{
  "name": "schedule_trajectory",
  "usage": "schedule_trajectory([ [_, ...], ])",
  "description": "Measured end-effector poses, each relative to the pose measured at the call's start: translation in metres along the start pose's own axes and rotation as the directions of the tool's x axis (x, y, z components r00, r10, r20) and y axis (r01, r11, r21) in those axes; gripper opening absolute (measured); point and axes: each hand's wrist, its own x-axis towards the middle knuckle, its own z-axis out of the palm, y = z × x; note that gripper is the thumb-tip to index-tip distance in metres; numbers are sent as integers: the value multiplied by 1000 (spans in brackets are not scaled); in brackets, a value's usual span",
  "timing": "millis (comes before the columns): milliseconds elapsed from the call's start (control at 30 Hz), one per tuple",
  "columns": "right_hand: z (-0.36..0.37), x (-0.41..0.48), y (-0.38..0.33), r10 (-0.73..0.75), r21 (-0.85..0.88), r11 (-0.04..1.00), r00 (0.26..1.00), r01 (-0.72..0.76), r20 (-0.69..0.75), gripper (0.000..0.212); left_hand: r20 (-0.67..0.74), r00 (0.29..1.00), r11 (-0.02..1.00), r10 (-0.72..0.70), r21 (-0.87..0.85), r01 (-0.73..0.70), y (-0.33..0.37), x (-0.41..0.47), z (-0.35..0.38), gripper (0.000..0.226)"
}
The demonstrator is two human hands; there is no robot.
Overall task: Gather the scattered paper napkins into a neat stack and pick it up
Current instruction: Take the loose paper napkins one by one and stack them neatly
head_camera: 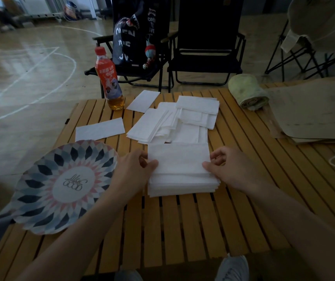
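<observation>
A stack of white paper napkins (180, 171) lies on the slatted wooden table (193, 224) in front of me. My left hand (134, 169) pinches its left edge and my right hand (231, 169) pinches its right edge, thumbs on the top sheet. Behind the stack sits a loose, messy pile of napkins (174, 120). Two single napkins lie apart from it: one (100, 129) at the left, another (143, 100) near the bottle.
A patterned plate (61, 185) overhangs the table's left edge. An orange drink bottle (110, 82) stands at the back left. A rolled green towel (247, 92) and brown paper sheets (312, 110) lie at the right. Black folding chairs (205, 41) stand behind the table.
</observation>
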Motion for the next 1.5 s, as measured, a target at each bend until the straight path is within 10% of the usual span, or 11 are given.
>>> schedule_trajectory([
  [367,-11,-1,-7,7,128,992,1000,-6,-6,25,-45,999,986,26,-162,-33,16,-7,-14,26],
  [667,-3,-12,0,60,-257,966,997,-43,58,36,140,990,987,16,158,-39,14,-20,-7,26],
  [833,-2,-17,-5,-223,-409,897,970,165,-97,28,10,940,899,342,289,-330,16,-25,-10,22],
  [1000,5,-25,-21,-434,-435,805,900,403,31,13,215,855,781,473,348,-519,19,-27,0,25],
  [1300,0,-24,-21,-386,-428,830,922,358,24,15,37,905,866,424,275,-417,6,-8,-11,11],
  [1500,-14,-18,-18,-321,-407,872,945,272,-56,11,-91,994,970,67,240,-44,-8,56,-12,28],
])
